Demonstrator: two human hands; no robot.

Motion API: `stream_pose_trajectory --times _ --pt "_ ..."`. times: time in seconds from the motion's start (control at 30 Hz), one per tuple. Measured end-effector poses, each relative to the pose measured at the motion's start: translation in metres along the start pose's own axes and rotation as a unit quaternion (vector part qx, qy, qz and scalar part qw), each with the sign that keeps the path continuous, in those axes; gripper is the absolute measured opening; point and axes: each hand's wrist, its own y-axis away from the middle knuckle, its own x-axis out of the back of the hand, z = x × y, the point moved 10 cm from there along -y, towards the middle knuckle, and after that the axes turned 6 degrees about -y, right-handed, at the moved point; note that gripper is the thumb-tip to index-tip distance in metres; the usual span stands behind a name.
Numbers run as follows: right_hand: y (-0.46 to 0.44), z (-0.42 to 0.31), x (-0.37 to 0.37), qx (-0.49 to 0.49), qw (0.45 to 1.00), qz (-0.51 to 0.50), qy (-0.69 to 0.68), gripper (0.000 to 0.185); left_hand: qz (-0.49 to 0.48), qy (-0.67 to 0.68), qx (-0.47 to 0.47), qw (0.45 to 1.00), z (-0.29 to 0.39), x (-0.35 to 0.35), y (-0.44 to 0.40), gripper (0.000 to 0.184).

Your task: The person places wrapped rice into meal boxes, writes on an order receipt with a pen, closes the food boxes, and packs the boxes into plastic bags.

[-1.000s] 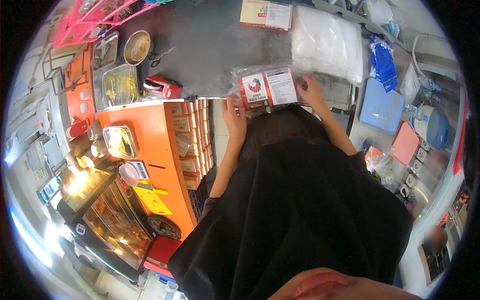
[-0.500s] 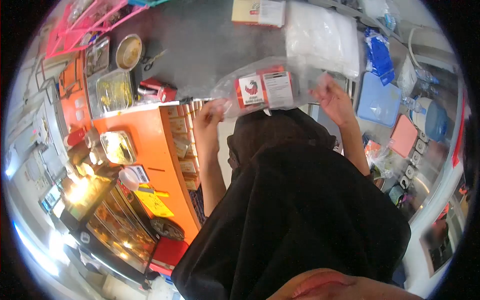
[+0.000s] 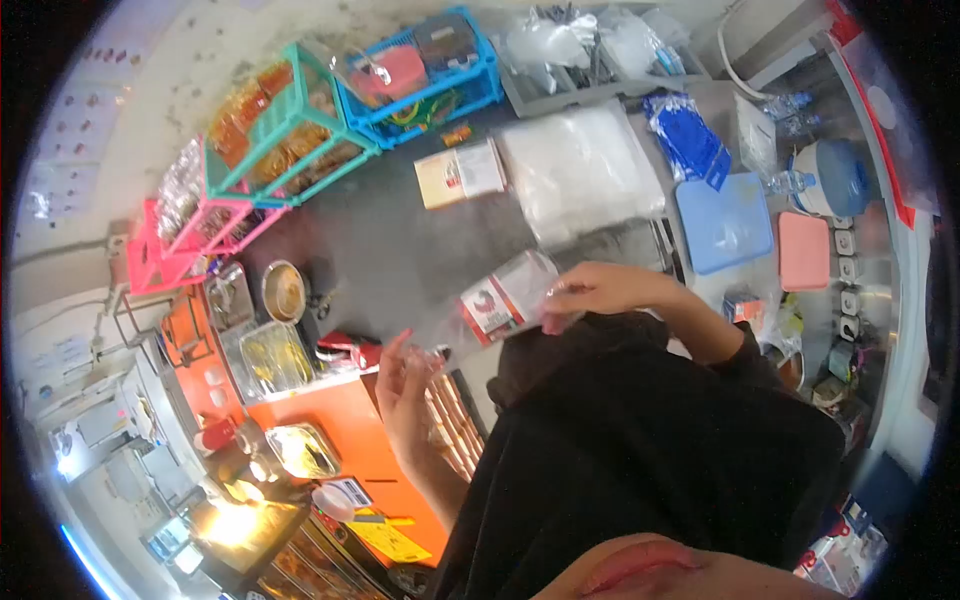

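A clear plastic bag point(image 3: 530, 275) with a red, white and black label point(image 3: 491, 309) is stretched between my hands, just above the dark counter's near edge. My right hand point(image 3: 588, 290) is closed on its right end, with the fingers bent over the film. At the other end, my left hand point(image 3: 405, 385) has one finger raised, and shiny film shows at its fingertips. It appears to pinch the bag's left corner, though blur hides the exact grip. Beyond the bag lies a stack of clear plastic bags point(image 3: 585, 170). A cream and white box point(image 3: 460, 174) sits left of that stack.
Teal point(image 3: 290, 150) and blue baskets point(image 3: 420, 85) line the back. A metal bowl point(image 3: 284, 292), scissors point(image 3: 320, 304) and a food tray point(image 3: 275, 358) are at the left, above an orange cabinet point(image 3: 350, 430). Blue point(image 3: 725, 222) and pink lids point(image 3: 804, 250) lie right.
My view has swung, showing more of the counter's back. My hands have come closer together. My right hand has turned inward over the bag, and the label is now tilted.
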Motion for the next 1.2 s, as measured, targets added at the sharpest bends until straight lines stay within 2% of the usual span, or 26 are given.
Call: stream_pose_trajectory --times 0.03,0.1,0.13,0.2,0.23,0.3,0.33,0.37,0.4,0.47,0.5,0.53,0.57,0.6,0.63,0.67,0.7,0.77,0.83,0.87,0.93,0.97,1.0,1.03,1.13,1.2 --pt "-0.001 -0.017 0.015 0.013 1.0 0.001 0.004 0.029 -0.002 -0.005 -0.012 1.0 0.01 0.0 -0.003 0.037" --pt "-0.005 -0.044 0.075 -0.083 0.978 0.003 0.19 0.026 0.06 -0.262 -0.047 0.962 0.036 0.009 -0.008 0.033" --pt "-0.03 -0.05 0.144 -0.003 0.972 0.007 0.237 0.028 0.078 -0.341 -0.096 0.932 0.052 0.01 -0.013 0.029" --pt "-0.053 -0.114 0.283 0.046 0.898 0.314 0.305 0.031 0.145 -0.388 -0.137 0.9 0.083 0.014 -0.025 0.027" --pt "-0.069 -0.138 0.358 0.208 0.835 0.41 0.303 0.029 0.21 -0.428 -0.165 0.864 0.105 0.014 -0.03 0.025" --pt "-0.082 -0.182 0.451 0.352 0.644 0.607 0.305 0.028 0.238 -0.355 -0.175 0.887 0.135 -0.011 -0.042 0.022" --pt "-0.088 -0.197 0.459 0.366 0.639 0.606 0.298 0.028 0.23 -0.4 -0.145 0.875 0.144 -0.03 -0.047 0.022" --pt "-0.09 -0.215 0.457 0.28 0.523 0.676 0.438 0.027 0.226 -0.443 -0.114 0.86 0.147 -0.048 -0.054 0.022" --pt "-0.098 -0.233 0.451 0.179 0.384 0.718 0.553 0.028 0.204 -0.435 -0.162 0.862 0.149 -0.067 -0.055 0.022" --pt "-0.124 -0.235 0.473 0.168 0.418 0.712 0.538 0.03 0.11 -0.475 -0.094 0.868 0.116 -0.077 -0.057 0.036" --pt "-0.135 -0.235 0.486 0.161 0.439 0.704 0.535 0.032 0.121 -0.48 -0.096 0.864 0.115 -0.087 -0.051 0.036" --pt "-0.147 -0.236 0.499 0.153 0.459 0.696 0.531 0.034 0.133 -0.606 -0.089 0.779 0.114 -0.105 -0.043 0.05" --pt "-0.163 -0.23 0.517 0.197 0.576 0.647 0.459 0.037 0.14 -0.716 -0.072 0.68 0.109 -0.118 -0.035 0.064" --pt "-0.185 -0.224 0.524 0.232 0.682 0.578 0.383 0.04 0.157 -0.71 0.039 0.685 0.085 -0.103 -0.03 0.088" --pt "-0.185 -0.224 0.509 0.231 0.691 0.563 0.39 0.04 0.163 -0.705 0.056 0.688 0.072 -0.1 -0.028 0.088" --pt "-0.165 -0.217 0.485 0.348 0.789 0.488 0.132 0.037 0.234 -0.696 0.089 0.673 0.064 -0.081 -0.019 0.09" --pt "-0.145 -0.21 0.455 0.424 0.812 0.375 -0.142 0.034 0.302 -0.685 0.12 0.652 0.054 -0.061 -0.008 0.092" --pt "-0.1 -0.22 0.378 0.374 0.848 0.344 -0.152 0.031 0.348 -0.621 0.11 0.693 0.029 -0.016 0.002 0.091" --pt "-0.078 -0.21 0.337 0.337 0.869 0.324 -0.162 0.028 0.25 -0.459 0.056 0.851 0.013 -0.008 -0.013 0.087" --pt "-0.076 -0.202 0.318 0.335 0.879 0.261 -0.218 0.029 0.179 -0.555 0.029 0.812 0.024 -0.023 -0.019 0.078" --pt "-0.053 -0.197 0.264 0.329 0.888 0.178 -0.267 0.027 0.127 -0.479 -0.107 0.862 0.07 -0.061 -0.033 0.069" --pt "-0.047 -0.188 0.255 0.322 0.892 0.179 -0.261 0.027 0.076 -0.364 -0.138 0.918 0.076 -0.075 -0.047 0.065" --pt "-0.048 -0.174 0.231 0.285 0.916 0.099 -0.263 0.025 0.028 -0.241 -0.163 0.956 0.082 -0.089 -0.059 0.061" --pt "-0.048 -0.159 0.202 0.244 0.932 0.018 -0.267 0.023 -0.044 -0.148 -0.169 0.973 0.088 -0.112 -0.073 0.059" --pt "-0.025 -0.143 0.145 0.192 0.964 0.0 -0.187 0.02 -0.191 0.088 -0.136 0.968 0.114 -0.171 -0.095 0.052" --pt "-0.007 -0.144 0.123 0.181 0.978 0.01 -0.105 0.022 -0.187 0.073 -0.123 0.972 0.12 -0.185 -0.102 0.045"
